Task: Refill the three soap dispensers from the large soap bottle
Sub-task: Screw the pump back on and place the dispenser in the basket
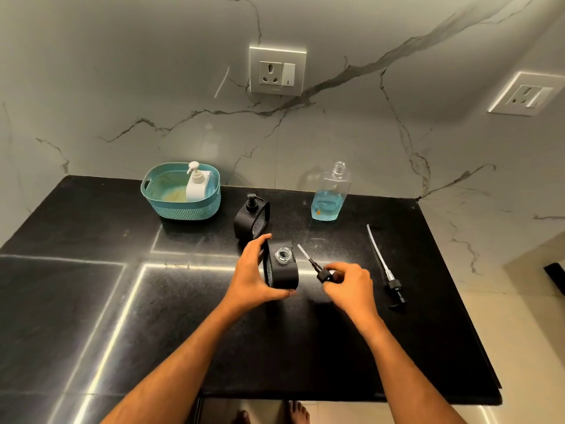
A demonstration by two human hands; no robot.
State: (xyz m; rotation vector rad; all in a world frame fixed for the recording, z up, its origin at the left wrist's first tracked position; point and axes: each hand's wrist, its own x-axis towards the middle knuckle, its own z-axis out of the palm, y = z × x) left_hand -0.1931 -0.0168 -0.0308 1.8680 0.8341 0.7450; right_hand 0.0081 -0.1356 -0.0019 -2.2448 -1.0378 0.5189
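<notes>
Open black dispenser (280, 266) upright on table, pump (318, 268) off, just beside it. Second black dispenser (252, 217) capped, behind. White dispenser (197, 182) in teal basket. Large clear bottle (330, 194) uncapped, part full of blue soap; its long pump (385, 269) lies flat at right.

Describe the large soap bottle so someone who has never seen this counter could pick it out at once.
On the black counter, look to the back edge by the marble wall, right of the teal basket. The large soap bottle stands there upright, apart from the others. Only it is clear, with blue liquid in its lower part and an open neck; the dispensers are black or white.
</notes>
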